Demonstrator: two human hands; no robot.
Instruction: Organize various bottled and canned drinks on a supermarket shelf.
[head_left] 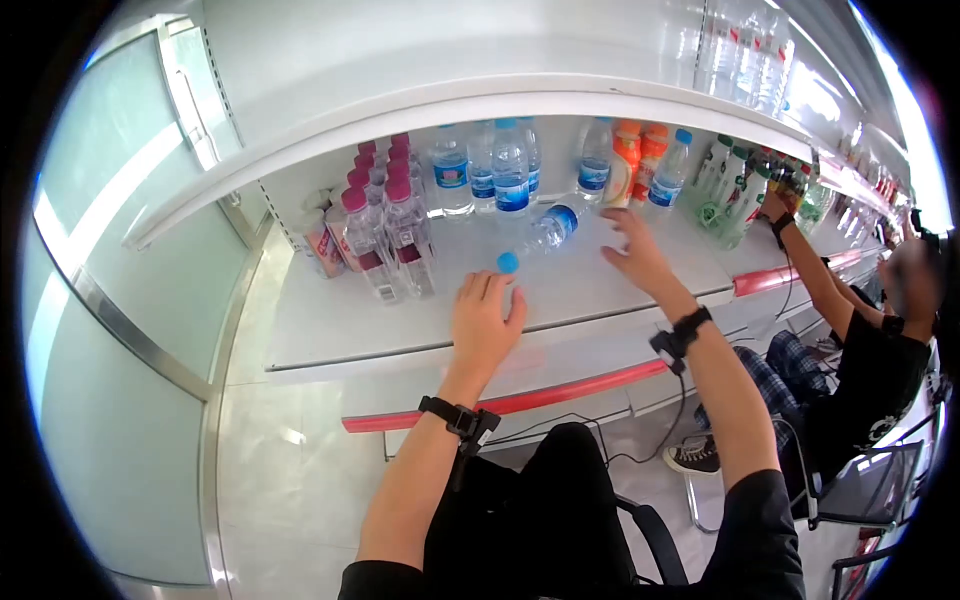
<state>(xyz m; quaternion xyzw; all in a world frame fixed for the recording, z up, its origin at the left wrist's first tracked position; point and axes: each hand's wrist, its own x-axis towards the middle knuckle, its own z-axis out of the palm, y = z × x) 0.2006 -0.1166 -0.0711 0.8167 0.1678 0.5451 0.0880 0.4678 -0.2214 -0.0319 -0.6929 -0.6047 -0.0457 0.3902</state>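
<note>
A clear water bottle (556, 226) with a blue label lies on its side on the white shelf, its blue cap (508, 262) pointing toward me. My left hand (484, 318) is over the shelf's front part, just below that cap, fingers slightly bent and thumb apart, holding nothing. To the right of the bottle, my right hand (637, 252) is open with spread fingers, also holding nothing. Behind stand blue-capped water bottles (511, 170), orange drink bottles (623, 165) and another water bottle (669, 172). Pink-capped bottles (408, 235) stand in rows left of my left hand.
Cans (322, 245) stand at the shelf's left end. Green-labelled bottles (742, 205) stand at right, where another person's hand (776, 206) reaches in. An upper shelf edge (480, 95) overhangs the bottles. Cables (650, 458) hang below; a chair armrest (655, 535) is beside my legs.
</note>
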